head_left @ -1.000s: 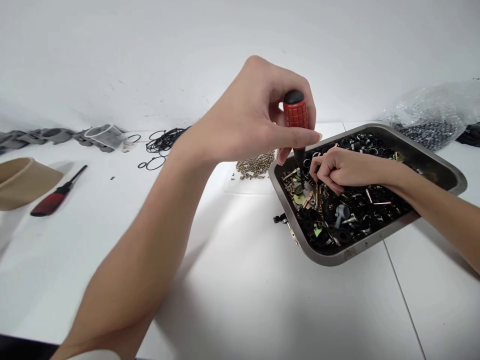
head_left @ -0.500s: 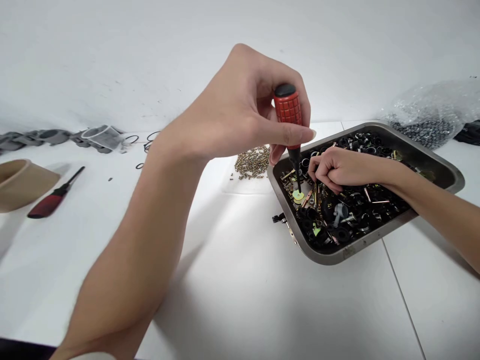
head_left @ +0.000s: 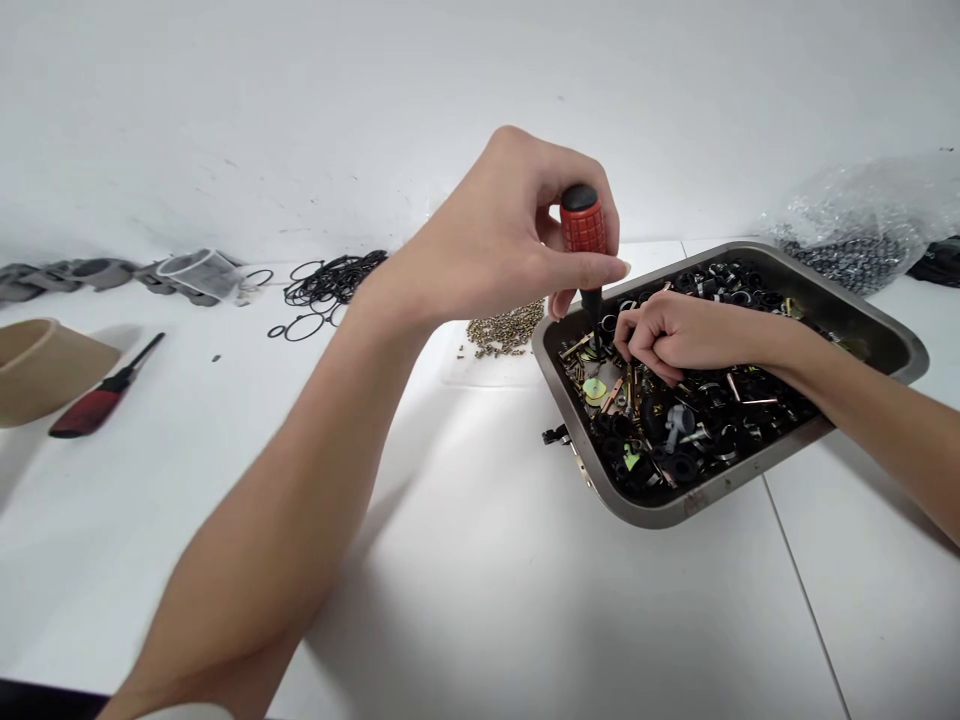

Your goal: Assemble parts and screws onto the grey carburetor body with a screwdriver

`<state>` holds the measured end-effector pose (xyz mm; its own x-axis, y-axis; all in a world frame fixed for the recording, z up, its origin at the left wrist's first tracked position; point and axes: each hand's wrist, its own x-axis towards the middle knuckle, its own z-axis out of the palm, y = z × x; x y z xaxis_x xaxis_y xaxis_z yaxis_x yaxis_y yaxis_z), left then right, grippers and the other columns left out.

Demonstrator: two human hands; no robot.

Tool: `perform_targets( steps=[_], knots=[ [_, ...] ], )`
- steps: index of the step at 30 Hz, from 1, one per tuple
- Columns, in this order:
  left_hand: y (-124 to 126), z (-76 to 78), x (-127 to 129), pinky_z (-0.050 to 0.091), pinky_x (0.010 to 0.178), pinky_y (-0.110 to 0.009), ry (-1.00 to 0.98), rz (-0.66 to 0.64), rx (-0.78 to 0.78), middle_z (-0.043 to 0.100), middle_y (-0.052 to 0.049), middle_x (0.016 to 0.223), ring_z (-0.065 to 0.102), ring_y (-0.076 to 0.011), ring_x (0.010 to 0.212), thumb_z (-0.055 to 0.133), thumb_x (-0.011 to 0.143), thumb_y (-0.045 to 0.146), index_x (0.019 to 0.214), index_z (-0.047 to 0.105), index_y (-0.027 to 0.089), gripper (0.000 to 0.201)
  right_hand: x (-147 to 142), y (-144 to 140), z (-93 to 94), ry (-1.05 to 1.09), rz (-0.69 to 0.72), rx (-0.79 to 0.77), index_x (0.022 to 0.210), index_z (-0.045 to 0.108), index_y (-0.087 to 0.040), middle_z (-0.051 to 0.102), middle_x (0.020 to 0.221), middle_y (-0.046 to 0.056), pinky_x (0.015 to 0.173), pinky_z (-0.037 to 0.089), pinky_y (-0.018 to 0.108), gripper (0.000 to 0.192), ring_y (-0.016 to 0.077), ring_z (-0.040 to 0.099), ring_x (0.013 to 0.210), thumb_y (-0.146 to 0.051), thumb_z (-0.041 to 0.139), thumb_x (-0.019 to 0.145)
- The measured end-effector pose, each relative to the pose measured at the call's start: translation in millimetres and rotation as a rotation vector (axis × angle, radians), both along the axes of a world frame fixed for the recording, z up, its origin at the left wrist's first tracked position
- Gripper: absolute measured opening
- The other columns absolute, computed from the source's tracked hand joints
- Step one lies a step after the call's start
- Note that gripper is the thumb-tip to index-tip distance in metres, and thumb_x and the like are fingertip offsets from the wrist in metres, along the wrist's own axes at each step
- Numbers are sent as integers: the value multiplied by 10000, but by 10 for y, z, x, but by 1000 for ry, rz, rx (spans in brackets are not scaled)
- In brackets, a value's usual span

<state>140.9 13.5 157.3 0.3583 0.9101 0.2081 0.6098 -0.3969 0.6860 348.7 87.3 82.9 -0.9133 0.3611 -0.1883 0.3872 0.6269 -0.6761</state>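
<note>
My left hand (head_left: pixel 517 240) is closed round the red and black handle of a screwdriver (head_left: pixel 583 228), which points down into the left part of a metal tray (head_left: pixel 652 516). The screwdriver's tip is over small metal parts there and partly hard to make out. Just right of the shaft, my right hand (head_left: pixel 667 335) rests in the tray with its fingers curled; what they hold, if anything, is hidden. Around both hands lie black rings, brass-coloured pins and a yellowish round disc (head_left: pixel 595 388). A grey plastic fitting (head_left: pixel 679 425) sits nearer the tray's front edge.
Brass-coloured screws (head_left: pixel 506 328) lie heaped behind my left wrist. At left are a second screwdriver (head_left: pixel 94 405), a tape roll (head_left: pixel 56 370), black rubber rings (head_left: pixel 326 285) and a clear cup (head_left: pixel 199 273). A clear plastic bag of small parts (head_left: pixel 847 250) stands behind the tray.
My left hand has moved slightly right and down with the screwdriver; its tip has shifted off the yellowish disc, farther back. My right hand has stayed nearly in place.
</note>
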Motion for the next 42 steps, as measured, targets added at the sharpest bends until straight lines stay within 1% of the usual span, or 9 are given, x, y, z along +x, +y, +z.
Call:
perform_targets(
  steps=[5,9,14,19,25,31,35,38,42],
  knots=[
    [-51,64,15,565,747,-278,18,-79,16,601,-23,747,616,-88,715,738,889,344,875,617,48,320,4,11,-13,-6,3,-6,410,508,-188,616,733,52,729,439,348,281,147,519,688,-78,517,668],
    [-8,-14,31,600,803,-346,-57,-89,-10,592,-21,775,703,-173,834,767,844,457,879,633,74,407,2,-4,-6,-6,-4,-4,410,502,-187,614,729,53,737,438,349,286,148,517,691,-63,508,667],
    [71,-127,50,640,777,-451,-164,-39,-12,601,-12,733,750,-262,836,875,752,340,785,653,130,307,-4,-19,6,-11,-6,13,409,499,-188,582,680,44,723,435,346,299,145,496,672,-45,502,672],
    [80,-134,64,649,720,-417,-179,-9,-24,595,-9,682,756,-280,792,904,709,259,744,662,132,276,-13,-19,10,-27,-16,16,407,493,-189,560,655,37,735,439,365,298,145,490,651,-12,485,647],
    [99,-163,31,657,740,-432,-282,48,-29,587,-8,680,759,-344,927,931,670,219,823,683,137,303,-11,-14,8,-15,-14,7,403,501,-189,588,692,45,731,443,351,288,155,519,686,-30,493,643],
    [62,-92,32,658,687,-397,-196,-39,-2,572,18,662,768,-266,771,906,704,241,742,664,108,278,-8,-11,3,-10,-15,3,404,506,-183,619,746,53,721,443,346,273,141,520,673,-43,487,637],
    [41,-49,28,651,654,-412,-194,-28,31,557,26,617,750,-243,688,906,703,246,724,665,79,294,-4,-5,-5,-6,-4,2,408,502,-184,626,750,52,725,447,344,285,139,514,675,-56,496,662],
    [18,-14,-4,630,595,-385,-157,-66,122,598,6,621,710,-207,602,898,727,264,729,689,87,274,-5,-6,-2,-9,1,7,407,497,-188,617,733,54,735,453,352,295,146,513,684,-57,500,672],
    [-8,38,-137,560,497,-279,-114,-86,245,640,1,662,673,-160,551,889,751,347,735,701,146,276,-2,3,-13,-14,12,18,403,487,-196,589,686,54,758,468,363,306,159,524,703,-51,496,673]
  ],
)
